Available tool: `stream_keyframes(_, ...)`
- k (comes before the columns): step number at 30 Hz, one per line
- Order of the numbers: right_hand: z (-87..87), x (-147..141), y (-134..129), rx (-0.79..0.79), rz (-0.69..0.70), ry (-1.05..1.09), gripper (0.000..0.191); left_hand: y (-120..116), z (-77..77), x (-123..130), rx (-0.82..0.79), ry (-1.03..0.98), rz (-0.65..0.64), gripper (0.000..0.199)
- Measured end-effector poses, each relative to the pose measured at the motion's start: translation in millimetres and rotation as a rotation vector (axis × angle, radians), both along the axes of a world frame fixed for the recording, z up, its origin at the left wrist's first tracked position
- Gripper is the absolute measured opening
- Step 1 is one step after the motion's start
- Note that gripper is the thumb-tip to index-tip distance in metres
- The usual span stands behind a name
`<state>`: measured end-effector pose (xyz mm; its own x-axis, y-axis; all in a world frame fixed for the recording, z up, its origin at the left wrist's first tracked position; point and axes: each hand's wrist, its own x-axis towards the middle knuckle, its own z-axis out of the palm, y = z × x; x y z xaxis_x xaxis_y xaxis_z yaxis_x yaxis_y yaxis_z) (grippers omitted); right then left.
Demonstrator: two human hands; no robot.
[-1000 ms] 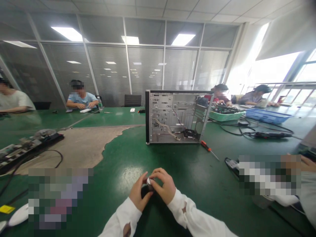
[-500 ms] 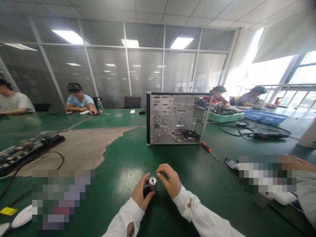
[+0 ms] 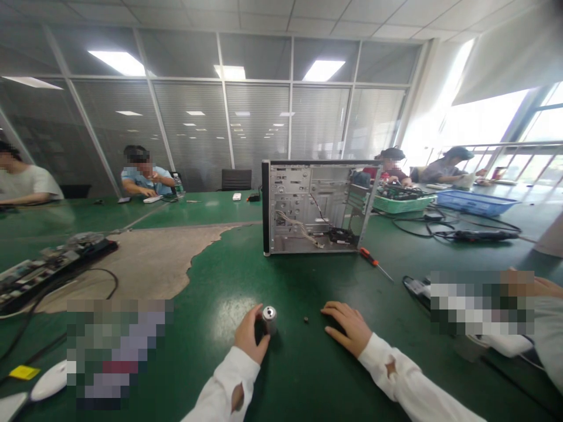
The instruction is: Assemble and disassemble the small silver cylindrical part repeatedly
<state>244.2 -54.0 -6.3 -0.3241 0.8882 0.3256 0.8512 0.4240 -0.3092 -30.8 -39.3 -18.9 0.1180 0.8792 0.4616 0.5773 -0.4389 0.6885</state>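
A small silver metal cylinder (image 3: 270,322) stands upright on the green table (image 3: 211,375), its round top facing up. My left hand (image 3: 252,335) is wrapped round its left side, thumb and fingers against it. To the right of the cylinder a tiny dark part (image 3: 306,319) lies on the table. Beyond that part, my right hand (image 3: 349,329) rests low over the table with its fingers apart and nothing in it. An open computer case (image 3: 319,208) stands behind both hands, with loose wires and a black fan inside.
An orange and black screwdriver (image 3: 375,262) lies by the case's right corner. Green (image 3: 404,204) and blue baskets (image 3: 472,204) sit back right, near cables. A circuit board assembly (image 3: 57,264) is at left. A co-worker's hand (image 3: 543,287) is at far right. Other people sit behind.
My right hand has moved right, away from the cylinder, and its fingers have spread. The tiny dark part now shows on the table between the cylinder and that hand.
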Motion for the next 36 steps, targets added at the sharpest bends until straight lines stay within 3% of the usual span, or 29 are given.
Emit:
stream_keyframes(6,-0.1,11.5,-2.8,-0.026,-0.020,-0.032,0.032,3.7,-6.9,-1.8,0.005,0.039,-0.004,0.054)
stream_keyframes(13,2.6,7.2,-3.4,-0.035,-0.016,-0.016,0.031,-1.0,7.2,0.5,-0.101,0.000,0.043,0.049)
stream_keyframes(18,4.9,9.1,-4.4,0.044,-0.005,0.081,0.032,-1.7,9.3,0.4,-0.081,0.004,0.042,0.041)
stream_keyframes(24,22.0,8.8,-12.3,0.151,0.013,0.241,0.029,-2.6,14.8,-2.1,-0.062,0.086,0.005,0.025)
stream_keyframes(28,31.3,-20.7,-33.6,0.114,0.097,0.369,0.044,-9.4,23.7,3.8,-0.040,0.146,-0.158,0.018)
stream_keyframes(31,31.8,-47.0,-49.0,0.090,0.145,0.408,0.052,-18.8,29.2,12.5,-0.001,0.182,-0.391,0.022)
stream_keyframes(33,30.5,-58.4,-54.4,0.089,0.164,0.388,0.050,-25.6,31.1,18.6,0.027,0.199,-0.533,0.026)
stream_keyframes(36,30.0,-63.1,-56.1,0.088,0.204,0.335,0.037,-33.0,31.3,24.5,0.028,0.214,-0.592,0.027)
